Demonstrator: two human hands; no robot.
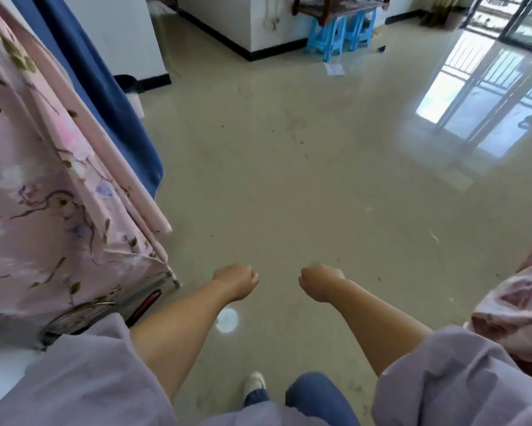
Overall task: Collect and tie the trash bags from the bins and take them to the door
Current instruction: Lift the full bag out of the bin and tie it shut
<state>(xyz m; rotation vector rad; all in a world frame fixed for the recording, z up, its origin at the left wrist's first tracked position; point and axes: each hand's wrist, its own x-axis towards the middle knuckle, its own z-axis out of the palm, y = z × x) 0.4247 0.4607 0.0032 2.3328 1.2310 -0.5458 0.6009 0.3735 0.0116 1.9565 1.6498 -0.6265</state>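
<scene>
My left hand (237, 281) and my right hand (320, 282) are stretched out in front of me over the beige floor, a short gap between them. Both are curled into loose fists with nothing in them. No trash bag shows anywhere. A dark, bin-like shape (126, 83) stands at the foot of the white wall at the upper left, partly hidden by a blue curtain; I cannot tell what it is.
A pink floral cloth (43, 186) drapes a metal frame on my left, with a blue curtain (105, 96) behind it. Blue plastic stools (338, 35) stand under a dark wooden table far ahead. Paper (333, 69) lies on the floor. Glass doors (522, 20) are top right. Pink bedding (516, 312) lies right.
</scene>
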